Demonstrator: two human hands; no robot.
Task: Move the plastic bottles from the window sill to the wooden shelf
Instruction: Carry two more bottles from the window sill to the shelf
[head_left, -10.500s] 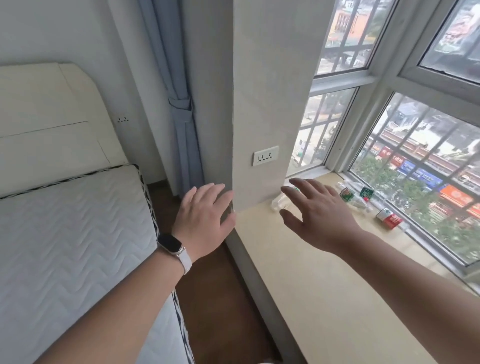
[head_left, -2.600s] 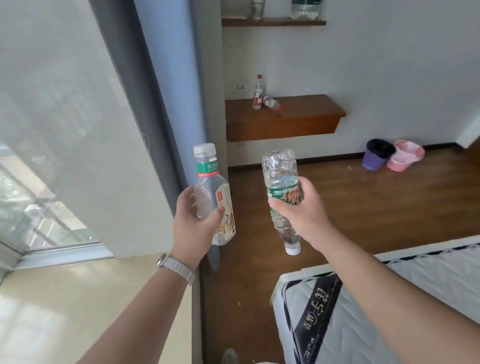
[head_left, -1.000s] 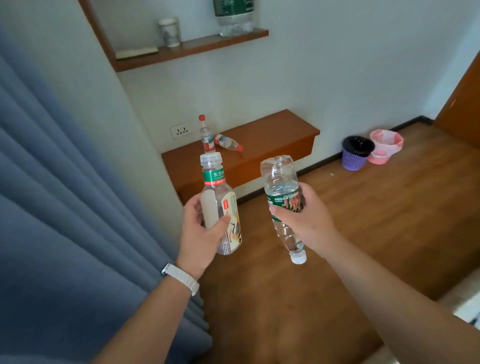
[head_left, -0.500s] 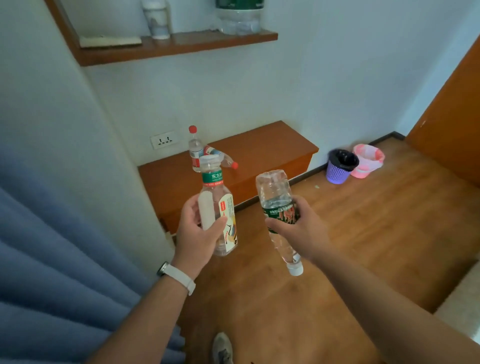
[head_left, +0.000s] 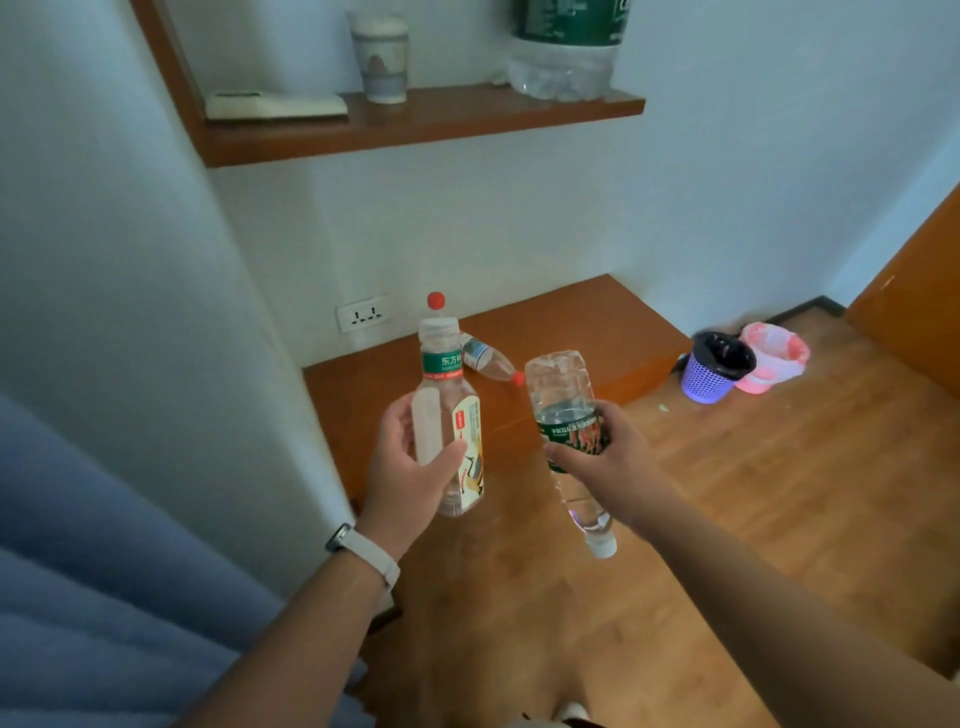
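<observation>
My left hand (head_left: 408, 470) grips an upright clear bottle with a white cap and green neck band (head_left: 449, 400). An upside-down clear bottle with a dark green label (head_left: 566, 415), cap pointing at the floor, is gripped by my right hand (head_left: 610, 462). Both are held in front of the low wooden shelf (head_left: 587, 322). On that shelf a red-capped bottle (head_left: 435, 304) stands mostly hidden behind my left bottle, and another red-capped bottle (head_left: 488, 358) lies on its side.
A higher wooden shelf (head_left: 415, 124) carries a cup (head_left: 379, 60), a flat white item and a large water bottle (head_left: 563, 49). A purple bin (head_left: 709, 371) and a pink bin (head_left: 774, 356) stand on the wooden floor. Blue curtain (head_left: 104, 597) at the left; wall socket (head_left: 362, 313).
I have come closer to the low shelf, which now looks larger and sits right behind both bottles. My grips on the two bottles are unchanged.
</observation>
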